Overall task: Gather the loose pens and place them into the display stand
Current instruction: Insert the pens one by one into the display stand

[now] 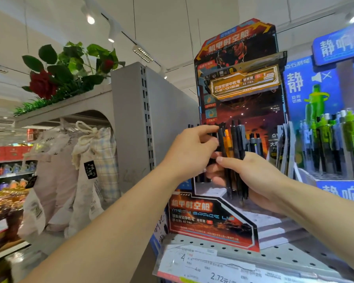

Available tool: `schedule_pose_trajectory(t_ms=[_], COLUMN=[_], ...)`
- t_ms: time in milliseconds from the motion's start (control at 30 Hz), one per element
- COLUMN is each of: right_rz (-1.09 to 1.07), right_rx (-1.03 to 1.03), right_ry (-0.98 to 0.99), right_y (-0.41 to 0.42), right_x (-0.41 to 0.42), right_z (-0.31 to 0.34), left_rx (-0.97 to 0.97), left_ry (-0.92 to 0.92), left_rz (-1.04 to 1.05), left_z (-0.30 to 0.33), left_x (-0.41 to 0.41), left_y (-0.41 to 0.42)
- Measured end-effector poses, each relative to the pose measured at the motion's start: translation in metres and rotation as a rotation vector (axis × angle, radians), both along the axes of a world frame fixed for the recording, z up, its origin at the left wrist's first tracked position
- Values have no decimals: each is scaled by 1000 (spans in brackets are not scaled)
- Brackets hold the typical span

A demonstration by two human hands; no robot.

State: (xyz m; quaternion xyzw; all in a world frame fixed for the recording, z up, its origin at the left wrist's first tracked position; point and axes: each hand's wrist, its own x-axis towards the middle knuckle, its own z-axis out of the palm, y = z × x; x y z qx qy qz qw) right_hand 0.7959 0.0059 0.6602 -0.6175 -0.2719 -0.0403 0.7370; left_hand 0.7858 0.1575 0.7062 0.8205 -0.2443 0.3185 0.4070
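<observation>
We see the display stand (211, 219), red and black printed card, standing on a perforated grey shelf (274, 256). Its back card rises to 12 o'clock, and the stepped white tray inside shows bare holes at about 5 o'clock of the hands. A few dark pens (253, 142) stand upright in the tray toward 3 o'clock of the hands, against the back card.

The right hand (255, 176) grips a bundle of pens (236, 160), fingers wrapped round the barrels, thumb across the front. The bundle is mostly black with one orange pen (227, 144); tips point down just above the tray steps, clicker ends up. The left hand (189, 154) comes in from 9 o'clock, with thumb and fingers pinching at the top of the leftmost pens in the bundle. Both hands touch the bundle in front of the stand's middle.

At 3 o'clock a blue stand (335, 190) holds upright green and grey pens (347, 139); it sits just beside the red one, with little gap between them. At 9 o'clock the stand's left edge meets a grey upright panel (131, 111). The shelf front carries price tags (198, 264) at 6 o'clock.

Open room lies to the left: an aisle with cloth bags (90, 160) hanging under a shelf with a fake rose (43, 84) on top, and stocked shelves (6, 180) beyond at 9 o'clock.
</observation>
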Motion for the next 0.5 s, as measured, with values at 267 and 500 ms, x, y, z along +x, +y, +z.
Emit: schedule_pose_trajectory(t_ms=[267,500], right_rz=[118,15], right_rx=[-16,84], right_ry=[9,85], right_y=[-2,2], right_x=[-1,1], right_z=[5,5], left_rx=[-43,-532], left_ry=[21,-79], left_rz=[23,30], left_z=[3,21], left_x=[-6,-12], left_y=[-9,-2])
